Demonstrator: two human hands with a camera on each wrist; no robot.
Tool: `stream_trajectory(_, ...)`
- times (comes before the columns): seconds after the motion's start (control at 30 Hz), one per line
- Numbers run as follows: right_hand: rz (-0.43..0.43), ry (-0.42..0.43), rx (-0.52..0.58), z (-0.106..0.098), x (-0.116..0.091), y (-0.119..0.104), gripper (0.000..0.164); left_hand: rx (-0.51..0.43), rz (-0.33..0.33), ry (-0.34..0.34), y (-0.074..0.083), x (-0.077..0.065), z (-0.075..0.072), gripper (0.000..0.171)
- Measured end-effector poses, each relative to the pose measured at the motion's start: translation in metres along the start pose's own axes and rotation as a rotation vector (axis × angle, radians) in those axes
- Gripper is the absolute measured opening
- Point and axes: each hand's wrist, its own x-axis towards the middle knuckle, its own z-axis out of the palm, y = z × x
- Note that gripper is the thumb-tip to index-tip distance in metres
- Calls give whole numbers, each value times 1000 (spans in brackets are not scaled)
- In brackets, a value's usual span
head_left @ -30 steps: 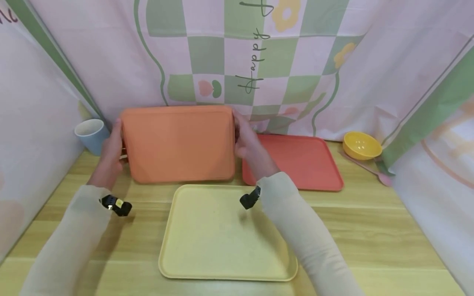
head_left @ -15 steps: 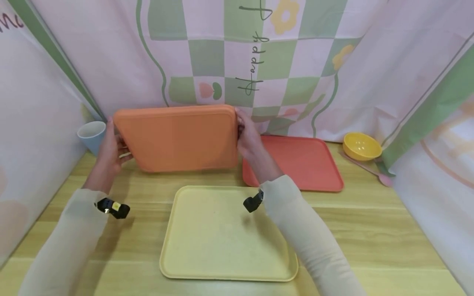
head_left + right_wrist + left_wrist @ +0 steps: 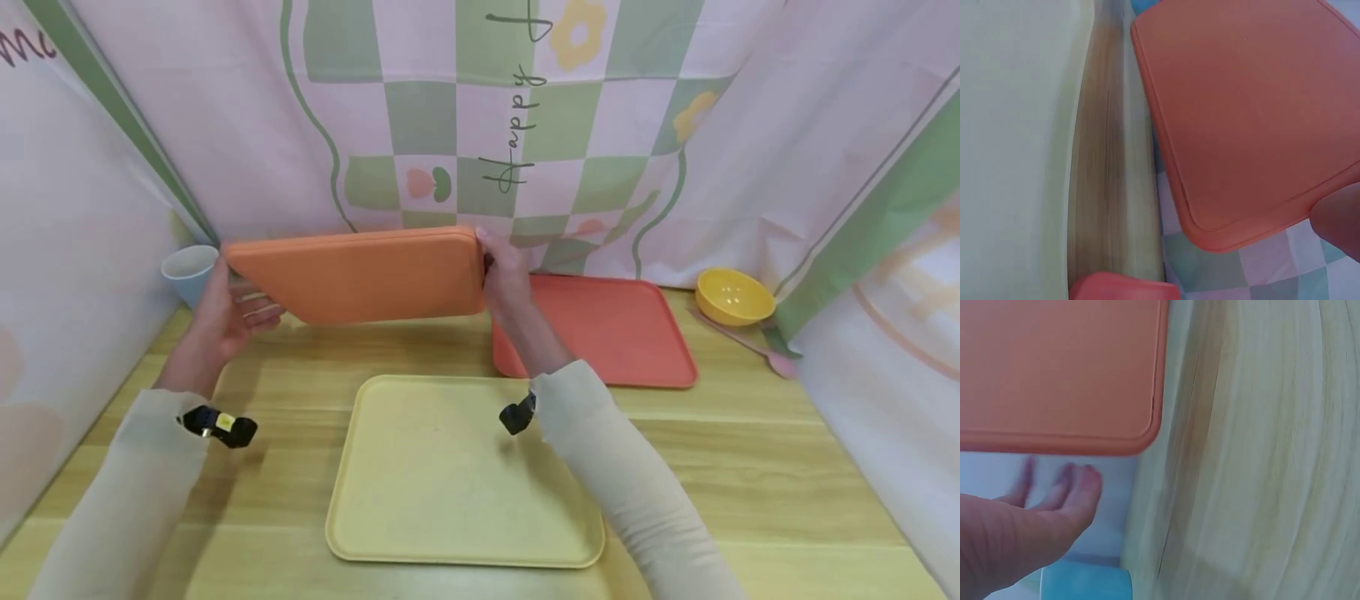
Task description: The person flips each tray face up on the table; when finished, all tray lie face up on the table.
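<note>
An orange tray is held up off the table at the back, tilted with one broad face toward the head camera. My left hand holds its left end, thumb at the upper corner. In the left wrist view, the loosely bent fingers show just past the tray's edge. My right hand grips the right end, with a fingertip on the rim in the right wrist view; its other fingers are mostly hidden. Below, a pale yellow tray lies flat on the table.
A red tray lies behind my right forearm. At the back right stand a yellow bowl and a pink spoon. A light blue cup is close behind my left hand. Patterned curtains border the wooden table.
The orange tray has tipped further, its lower edge rising so its face looks narrower. My left hand has shifted slightly left and down, its fingers showing more; my right hand moved slightly right.
</note>
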Motion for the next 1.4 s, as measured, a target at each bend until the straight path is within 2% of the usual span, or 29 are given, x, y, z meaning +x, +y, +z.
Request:
stream_trajectory(0.1,-46,10,-19,0,-2,1,35,22,-83,-77,0,2,-3,113)
stream_trajectory(0.17,-75,26,-38,0,-4,1,36,42,-106,-127,-2,3,-4,118)
stream_trajectory(0.37,-145,94,-120,-2,-5,6,38,28,-98,-190,-6,2,-1,116)
stream_trajectory(0.5,-151,106,-238,-3,-7,9,35,-24,-87,-205,-8,2,0,113)
stream_trajectory(0.6,-126,64,-337,-4,-9,10,35,-67,-78,-201,-9,4,0,112)
stream_trajectory(0.8,-83,-46,-464,-5,-11,11,51,-142,-43,-191,-12,6,-2,105)
stream_trajectory(0.9,-36,-70,-546,-7,-10,9,55,-173,-12,-176,-15,7,-6,97)
stream_trajectory(1.03,97,-54,-581,-10,-8,6,59,-231,26,-171,-18,8,-11,67)
stream_trajectory(1.23,252,-13,-498,-11,-6,5,63,-203,82,-220,-23,7,-13,51)
stream_trajectory(1.4,350,22,-380,-9,-4,3,60,-249,123,-276,-28,6,-15,39)
